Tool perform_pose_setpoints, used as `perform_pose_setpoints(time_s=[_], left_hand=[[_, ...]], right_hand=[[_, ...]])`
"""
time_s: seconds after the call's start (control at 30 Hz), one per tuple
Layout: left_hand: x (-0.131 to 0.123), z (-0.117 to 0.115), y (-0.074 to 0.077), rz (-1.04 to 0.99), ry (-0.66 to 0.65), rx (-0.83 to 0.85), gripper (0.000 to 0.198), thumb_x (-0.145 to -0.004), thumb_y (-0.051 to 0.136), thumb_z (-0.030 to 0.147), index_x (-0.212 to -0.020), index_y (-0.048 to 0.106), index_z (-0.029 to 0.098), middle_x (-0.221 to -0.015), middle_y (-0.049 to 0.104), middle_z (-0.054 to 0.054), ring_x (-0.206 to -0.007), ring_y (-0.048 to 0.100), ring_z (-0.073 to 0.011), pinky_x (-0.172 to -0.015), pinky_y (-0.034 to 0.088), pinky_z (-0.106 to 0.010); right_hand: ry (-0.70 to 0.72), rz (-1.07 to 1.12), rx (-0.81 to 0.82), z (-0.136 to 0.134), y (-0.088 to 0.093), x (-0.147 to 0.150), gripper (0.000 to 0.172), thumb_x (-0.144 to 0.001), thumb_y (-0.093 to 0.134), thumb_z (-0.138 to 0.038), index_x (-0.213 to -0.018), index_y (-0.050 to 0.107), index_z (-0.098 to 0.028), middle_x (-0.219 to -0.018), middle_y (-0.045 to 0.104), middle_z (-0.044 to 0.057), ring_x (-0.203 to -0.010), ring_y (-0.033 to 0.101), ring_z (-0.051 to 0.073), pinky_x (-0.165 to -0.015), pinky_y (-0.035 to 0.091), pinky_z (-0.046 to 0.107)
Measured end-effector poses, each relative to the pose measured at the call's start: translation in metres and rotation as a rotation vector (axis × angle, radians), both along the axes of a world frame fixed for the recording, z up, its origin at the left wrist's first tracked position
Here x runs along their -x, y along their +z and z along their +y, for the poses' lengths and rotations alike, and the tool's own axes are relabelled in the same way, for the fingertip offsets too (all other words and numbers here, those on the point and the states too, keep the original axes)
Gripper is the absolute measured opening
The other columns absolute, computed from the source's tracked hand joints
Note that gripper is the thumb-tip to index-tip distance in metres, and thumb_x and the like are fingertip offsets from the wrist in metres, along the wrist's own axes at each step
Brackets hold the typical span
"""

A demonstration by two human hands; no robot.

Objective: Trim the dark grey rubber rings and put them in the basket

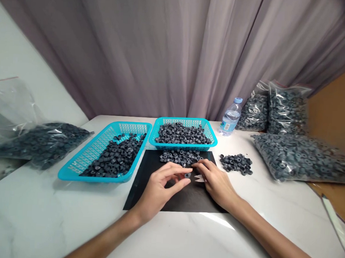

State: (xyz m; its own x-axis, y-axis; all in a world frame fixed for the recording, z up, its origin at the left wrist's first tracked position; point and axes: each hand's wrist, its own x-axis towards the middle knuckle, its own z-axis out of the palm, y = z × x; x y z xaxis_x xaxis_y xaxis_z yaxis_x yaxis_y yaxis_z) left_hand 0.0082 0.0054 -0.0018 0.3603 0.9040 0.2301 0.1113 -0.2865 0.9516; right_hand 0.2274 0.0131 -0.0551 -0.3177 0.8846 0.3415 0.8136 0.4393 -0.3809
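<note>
Between the thumb and fingertips of my left hand (163,185) is a small dark grey plastic ring (187,176), its round hole facing me. My right hand (216,180) is closed around small snips (199,178); two pale pointed blades show, spread apart, and the handles are hidden in the palm. The right fingertips reach to the near edge of a loose pile of grey rings (181,157). Both hands are above a black mat (182,199), with the blades just right of the held ring.
Two blue baskets, one at left (67,173) and one behind the mat (183,147), contain many rings. A smaller ring pile (236,164) lies right of the mat. Behind it stands a water bottle (231,117). Filled plastic bags flank the table at left (55,141) and right (302,158).
</note>
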Motion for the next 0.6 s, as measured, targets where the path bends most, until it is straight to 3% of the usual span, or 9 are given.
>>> perform_pose_setpoints(time_s=[0.17, 0.33, 0.43, 0.57, 0.6], left_hand=[[-0.001, 0.0, 0.003, 0.025, 0.045, -0.042, 0.018, -0.085, 0.078, 0.029, -0.102, 0.08, 0.024, -0.093, 0.064, -0.002, -0.082, 0.064, -0.0147, -0.079, 0.052, -0.025], [-0.001, 0.002, 0.007, 0.122, 0.113, -0.125, 0.017, -0.088, 0.075, 0.035, -0.1, 0.078, 0.023, -0.092, 0.067, -0.003, -0.081, 0.065, -0.0167, -0.073, 0.051, -0.026], [0.017, 0.015, 0.019, 0.383, 0.333, -0.298, 0.017, -0.09, 0.07, 0.039, -0.093, 0.077, 0.024, -0.091, 0.07, -0.003, -0.079, 0.065, -0.0186, -0.07, 0.047, -0.029], [0.067, 0.044, 0.041, 0.884, 0.734, -0.524, 0.021, -0.093, 0.062, 0.04, -0.089, 0.076, 0.024, -0.086, 0.07, -0.006, -0.08, 0.063, -0.0272, -0.074, 0.042, -0.037], [0.079, 0.051, 0.044, 0.963, 0.78, -0.562, 0.021, -0.094, 0.06, 0.037, -0.09, 0.075, 0.023, -0.086, 0.07, -0.008, -0.082, 0.063, -0.0294, -0.075, 0.042, -0.039]], right_hand=[[0.019, 0.081, -0.028, -0.003, 0.005, 0.002, 0.038, -0.095, 0.039, -0.002, -0.121, 0.058, -0.023, -0.123, 0.065, 0.008, -0.109, 0.065, 0.022, -0.083, 0.054, 0.031], [-0.003, 0.205, -0.083, -0.004, 0.008, 0.005, 0.015, -0.105, 0.042, -0.021, -0.107, 0.057, -0.024, -0.107, 0.067, 0.005, -0.089, 0.068, 0.019, -0.074, 0.051, 0.028], [-0.031, 0.266, -0.082, -0.002, 0.003, 0.005, 0.011, -0.106, 0.044, -0.026, -0.105, 0.054, -0.025, -0.099, 0.069, 0.002, -0.078, 0.067, 0.017, -0.069, 0.048, 0.027], [-0.043, 0.282, -0.083, 0.0, -0.003, 0.005, 0.01, -0.105, 0.046, -0.03, -0.105, 0.055, -0.025, -0.097, 0.072, 0.0, -0.072, 0.067, 0.017, -0.065, 0.046, 0.027], [-0.041, 0.287, -0.08, 0.0, -0.003, 0.005, 0.01, -0.105, 0.047, -0.03, -0.106, 0.055, -0.025, -0.098, 0.072, 0.001, -0.071, 0.066, 0.017, -0.065, 0.046, 0.027]])
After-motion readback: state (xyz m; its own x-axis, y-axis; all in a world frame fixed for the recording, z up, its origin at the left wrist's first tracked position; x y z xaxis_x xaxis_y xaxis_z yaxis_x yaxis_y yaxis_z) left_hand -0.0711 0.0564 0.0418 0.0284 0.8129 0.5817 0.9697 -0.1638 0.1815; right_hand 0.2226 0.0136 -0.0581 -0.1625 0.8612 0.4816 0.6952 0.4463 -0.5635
